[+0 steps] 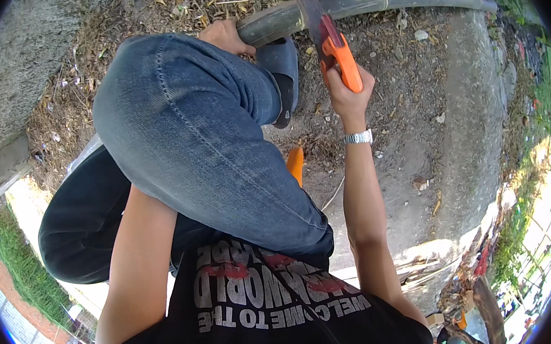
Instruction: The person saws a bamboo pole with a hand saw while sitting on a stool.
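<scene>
Littered dirt ground (408,114) surrounds the pole (352,3), the landmark here. A bent leg in blue jeans (191,107) lies on the near side of the pole, toward its left end. The pole, grey-green and jointed, has its long axis running left to right, ahead of both hands. The saw (329,33) lies crosswise to this axis, the governing relation: its blade passes over the pole's left half, and its orange handle is on the near side. Contact between blade and pole cannot be judged. A sandalled foot (277,60) sits just beside the pole's near side, left of the blade. The right hand (351,90), closed around the handle, is apart from the pole; the left hand (228,37), nearer, is curled over its left end, gripping it.
</scene>
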`<move>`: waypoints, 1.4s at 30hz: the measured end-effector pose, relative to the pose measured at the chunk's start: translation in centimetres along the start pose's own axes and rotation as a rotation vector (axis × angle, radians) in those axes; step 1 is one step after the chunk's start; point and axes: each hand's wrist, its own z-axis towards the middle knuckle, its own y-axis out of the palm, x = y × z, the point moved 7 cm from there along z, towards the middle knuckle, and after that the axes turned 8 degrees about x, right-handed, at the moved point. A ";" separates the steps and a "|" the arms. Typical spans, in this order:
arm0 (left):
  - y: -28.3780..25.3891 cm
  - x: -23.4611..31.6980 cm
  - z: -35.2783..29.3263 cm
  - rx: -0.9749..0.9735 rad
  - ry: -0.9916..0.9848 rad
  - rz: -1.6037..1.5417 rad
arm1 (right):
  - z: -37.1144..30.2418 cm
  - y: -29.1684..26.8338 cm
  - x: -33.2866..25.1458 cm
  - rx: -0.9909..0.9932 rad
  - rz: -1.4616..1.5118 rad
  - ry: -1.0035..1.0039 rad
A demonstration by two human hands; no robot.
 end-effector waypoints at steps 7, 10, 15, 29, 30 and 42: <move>-1.7 -3.5 0.5 0.085 -0.002 0.146 | -7.3 -1.8 -1.4 -0.065 -0.137 -0.180; 0.2 0.0 0.4 0.079 0.038 0.084 | -8.0 -2.1 -0.3 -0.028 -0.223 -0.128; -0.7 -2.9 0.3 -0.053 -0.043 0.001 | -1.6 3.5 -1.3 -0.018 -0.135 -0.092; -1.0 -4.4 2.0 -0.089 -0.004 0.074 | -6.9 -3.1 -0.7 -0.148 -0.277 -0.215; -1.1 -5.5 2.0 -0.076 0.011 0.088 | -8.9 -4.4 -0.6 -0.262 -0.342 -0.342; -0.3 -1.4 1.3 -0.204 -0.040 0.086 | -8.3 -5.4 0.7 -0.173 -0.290 -0.197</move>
